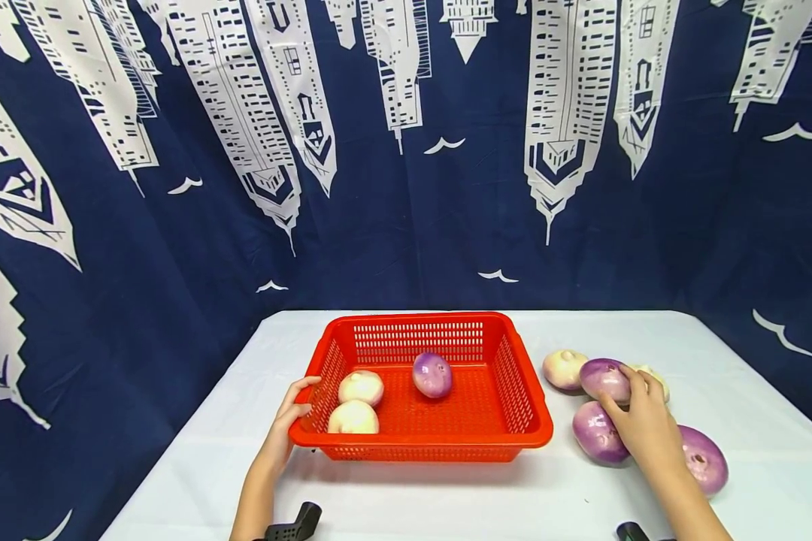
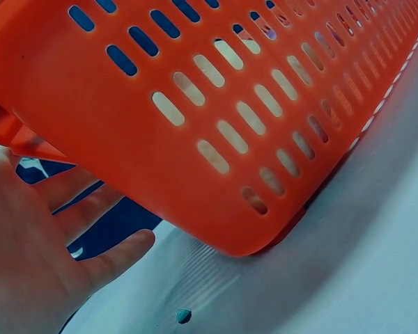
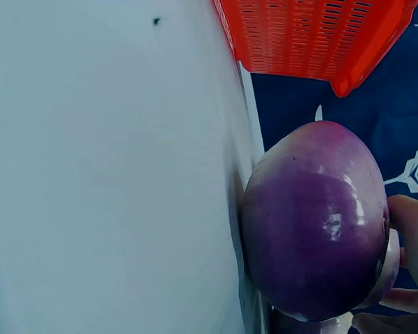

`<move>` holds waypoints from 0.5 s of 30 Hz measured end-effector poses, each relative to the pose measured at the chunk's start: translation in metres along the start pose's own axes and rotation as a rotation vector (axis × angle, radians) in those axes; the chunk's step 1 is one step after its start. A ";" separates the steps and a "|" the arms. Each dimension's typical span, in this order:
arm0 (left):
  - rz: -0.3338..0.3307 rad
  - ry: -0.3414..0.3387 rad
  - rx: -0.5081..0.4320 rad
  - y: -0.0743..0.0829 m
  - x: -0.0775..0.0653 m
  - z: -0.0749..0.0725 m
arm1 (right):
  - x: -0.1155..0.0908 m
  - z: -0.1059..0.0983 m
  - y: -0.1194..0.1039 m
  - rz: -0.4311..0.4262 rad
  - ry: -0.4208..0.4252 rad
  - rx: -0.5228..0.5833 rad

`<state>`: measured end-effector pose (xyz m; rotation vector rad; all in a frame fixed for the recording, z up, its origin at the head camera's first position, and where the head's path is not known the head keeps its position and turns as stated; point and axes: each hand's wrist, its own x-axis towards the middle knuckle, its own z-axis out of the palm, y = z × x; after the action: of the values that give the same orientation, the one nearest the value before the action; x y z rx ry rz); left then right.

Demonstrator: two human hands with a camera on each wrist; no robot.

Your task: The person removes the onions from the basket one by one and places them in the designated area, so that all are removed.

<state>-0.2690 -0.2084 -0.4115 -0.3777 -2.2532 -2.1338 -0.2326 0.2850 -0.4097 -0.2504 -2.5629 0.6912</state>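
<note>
My left hand [image 1: 286,421] grips the left rim of a red slotted plastic basket [image 1: 440,453], with digits above the rim; in the left wrist view, other fingers [image 2: 118,252] extend below it. Inside the basket, two whitish turnips [image 1: 361,388] sit by the left wall and a purple turnip [image 1: 432,375] stands near the middle. Right of the basket my right hand [image 1: 649,428] holds a purple turnip [image 1: 604,379] between thumb and fingers. Another purple turnip [image 1: 599,433], large in the right wrist view, lies just in front and mostly hides the held one there.
A whitish turnip [image 1: 564,369] lies left of my right hand. A pale one [image 1: 656,376] shows partly behind the fingers, and a larger purple turnip [image 1: 705,460] sits right of the forearm. The white-covered table [image 1: 406,503] meets a dark blue curtain [image 1: 413,225] at the back.
</note>
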 end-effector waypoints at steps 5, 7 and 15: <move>0.011 -0.005 -0.002 0.000 -0.001 -0.001 | 0.003 0.000 0.000 -0.024 0.001 0.005; 0.012 -0.008 -0.004 0.000 -0.001 -0.001 | 0.003 0.000 0.000 -0.028 0.003 0.009; 0.006 -0.001 -0.002 -0.001 0.000 0.000 | 0.001 -0.003 -0.001 -0.045 -0.022 0.026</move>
<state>-0.2689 -0.2088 -0.4120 -0.3845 -2.2482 -2.1332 -0.2322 0.2857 -0.4070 -0.1776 -2.5700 0.7140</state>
